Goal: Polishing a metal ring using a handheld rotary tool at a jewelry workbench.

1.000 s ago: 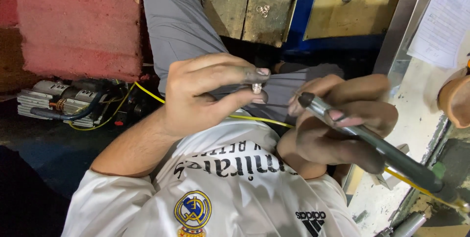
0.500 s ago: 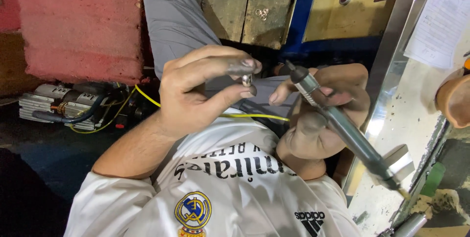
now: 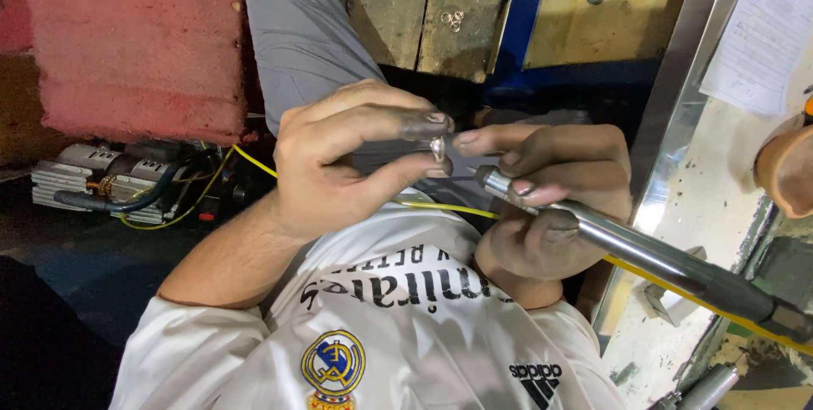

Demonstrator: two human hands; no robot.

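Since half a second ago the long grey metal handpiece tool (image 3: 644, 249) has swung down to a flatter angle, and its tip now sits just below the small shiny silver ring (image 3: 438, 149) rather than pointing up beside it; the two hands have also closed in until their fingertips almost meet

The left hand (image 3: 339, 164) is curled, thumb and forefinger pinched shut on the small silver ring, which is held in the air in front of the chest, above the white printed jersey (image 3: 381, 334). The right hand (image 3: 550, 207) is wrapped firmly round the handpiece near its front end, its forefinger stretched out toward the ring and almost touching the left fingertips. The tool's body runs down to the right, past the hand, toward the pale stained workbench (image 3: 703, 232)

A thin yellow cable (image 3: 254, 164) passes behind both hands. Behind the left forearm, a finned grey motor unit (image 3: 102, 177) lies on the dark floor. Above the hands stands a worn wooden board (image 3: 440, 29) with a few loose small rings on it. At the far right edge another person's hand (image 3: 783, 168) shows
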